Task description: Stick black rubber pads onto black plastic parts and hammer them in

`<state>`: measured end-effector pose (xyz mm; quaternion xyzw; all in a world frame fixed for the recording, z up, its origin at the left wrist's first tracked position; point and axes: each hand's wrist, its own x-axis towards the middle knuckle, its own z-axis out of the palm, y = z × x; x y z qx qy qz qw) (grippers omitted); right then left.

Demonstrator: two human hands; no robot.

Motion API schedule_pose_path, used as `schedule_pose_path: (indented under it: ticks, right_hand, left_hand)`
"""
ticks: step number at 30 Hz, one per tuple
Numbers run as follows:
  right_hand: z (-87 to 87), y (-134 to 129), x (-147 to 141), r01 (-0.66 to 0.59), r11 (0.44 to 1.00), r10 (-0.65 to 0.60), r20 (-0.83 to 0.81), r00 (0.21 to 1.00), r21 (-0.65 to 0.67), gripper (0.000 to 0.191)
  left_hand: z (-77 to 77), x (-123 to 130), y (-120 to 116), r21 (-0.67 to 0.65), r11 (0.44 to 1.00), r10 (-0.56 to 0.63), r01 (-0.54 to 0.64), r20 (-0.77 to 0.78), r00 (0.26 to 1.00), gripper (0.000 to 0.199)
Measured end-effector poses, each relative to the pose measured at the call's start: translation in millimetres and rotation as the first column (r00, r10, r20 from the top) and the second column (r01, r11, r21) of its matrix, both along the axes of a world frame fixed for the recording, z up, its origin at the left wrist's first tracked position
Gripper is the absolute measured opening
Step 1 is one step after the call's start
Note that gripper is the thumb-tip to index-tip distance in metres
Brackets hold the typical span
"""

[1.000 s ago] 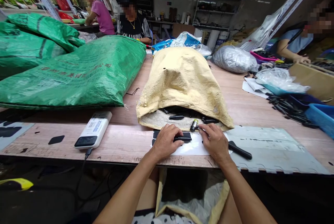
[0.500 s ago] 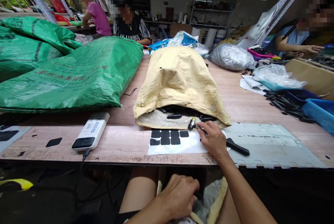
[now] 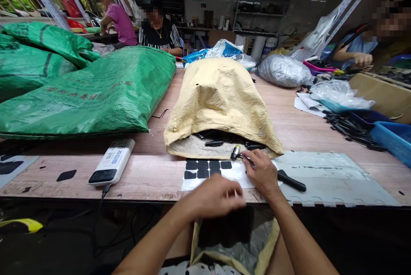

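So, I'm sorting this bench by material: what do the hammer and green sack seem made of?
The hammer shows a bright glint, like polished metal; its yellow and black ends could be plastic or rubber. The green sack seems glossy plastic, perhaps woven, judging by its shiny creases.

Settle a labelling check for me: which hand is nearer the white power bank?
Left. The left hand is right of the white power bank, by the front edge of the table; the right hand is farther right, holding the small hammer.
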<state>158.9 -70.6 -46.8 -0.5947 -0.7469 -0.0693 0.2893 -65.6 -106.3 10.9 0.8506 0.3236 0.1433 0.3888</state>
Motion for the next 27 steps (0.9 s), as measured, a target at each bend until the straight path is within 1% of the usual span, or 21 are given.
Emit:
schedule_pose_path:
  ticks: [1,2,3,4,5,6,8,10,12,13,15,17,18,20,23,25,27]
  right_hand:
    - [0.3,0.1,-0.1,0.000,1.000,0.000,0.000,1.000,-0.004,0.024]
    - [0.7,0.1,-0.1,-0.001,1.000,0.001,-0.001,1.000,-0.007,0.024]
    - [1.0,0.3,-0.2,-0.003,1.000,0.003,-0.002,1.000,-0.009,0.024]
    - [1.3,0.4,-0.2,-0.003,1.000,0.003,-0.004,1.000,-0.009,0.024]
    - [1.6,0.5,-0.2,-0.003,1.000,0.002,-0.004,1.000,-0.009,0.024]
    - [1.9,0.5,-0.3,-0.001,1.000,0.001,-0.006,1.000,-0.009,0.024]
    - [2.3,0.6,-0.4,0.000,1.000,0.000,-0.010,1.000,-0.010,0.024]
    - [2.5,0.6,-0.7,0.000,1.000,0.000,-0.015,1.000,-0.013,0.023]
    - [2.4,0.8,-0.9,0.003,1.000,-0.004,-0.016,1.000,-0.012,0.023]
    - [2.1,0.9,-1.0,0.007,1.000,-0.007,-0.013,1.000,-0.012,0.023]
    - [1.0,1.5,-1.0,0.011,1.000,-0.011,0.007,1.000,-0.007,0.023]
    - [-0.3,2.3,-0.5,0.008,1.000,-0.009,0.040,0.999,0.002,0.025]
    - [-0.5,2.7,-0.2,0.005,1.000,-0.005,0.059,0.998,0.007,0.027]
    - [0.5,2.9,0.7,-0.010,1.000,0.009,0.090,0.996,0.013,0.030]
    - [7.6,0.1,1.5,-0.056,0.998,0.053,0.099,0.994,0.018,0.032]
    - [15.2,-4.8,1.0,-0.089,0.995,0.087,0.056,0.995,0.035,0.034]
    - [23.0,-11.6,-0.9,-0.135,0.989,0.137,-0.032,0.990,0.064,0.035]
  left_hand:
    - [4.9,-2.2,18.4,0.115,0.978,0.172,-0.174,0.025,0.985,0.013]
    - [6.1,-4.0,37.0,0.229,0.911,0.341,-0.344,0.054,0.939,0.013]
    - [4.2,-5.4,54.7,0.324,0.822,0.470,-0.468,0.078,0.879,0.014]
    - [0.1,-6.4,70.7,0.395,0.746,0.552,-0.536,0.083,0.830,0.015]
    - [-5.1,-7.1,84.3,0.445,0.698,0.597,-0.561,0.071,0.799,0.016]
    - [-10.5,-7.7,95.0,0.476,0.679,0.616,-0.559,0.045,0.787,0.018]
    - [-18.8,-8.8,106.2,0.496,0.687,0.615,-0.530,-0.009,0.789,0.018]
    - [-21.4,-10.7,104.4,0.497,0.698,0.603,-0.516,-0.017,0.798,0.015]
    - [-19.4,-13.5,92.4,0.490,0.713,0.569,-0.502,0.016,0.822,0.013]
    - [-18.0,-14.9,84.1,0.481,0.732,0.535,-0.483,0.033,0.844,0.013]
    - [-17.3,-17.3,66.5,0.453,0.787,0.448,-0.419,0.047,0.893,0.013]
    - [-21.1,-18.5,51.8,0.422,0.829,0.384,-0.366,0.046,0.922,0.014]
    - [-24.6,-18.8,46.7,0.411,0.840,0.369,-0.354,0.047,0.928,0.013]
    - [-32.7,-19.1,41.4,0.397,0.845,0.366,-0.359,0.060,0.929,0.013]
    - [-41.5,-19.7,42.4,0.376,0.847,0.374,-0.376,0.082,0.924,0.017]
    - [-43.4,-20.2,44.9,0.359,0.852,0.374,-0.382,0.094,0.923,0.018]
    - [-43.4,-20.4,46.5,0.343,0.854,0.376,-0.390,0.111,0.920,0.019]
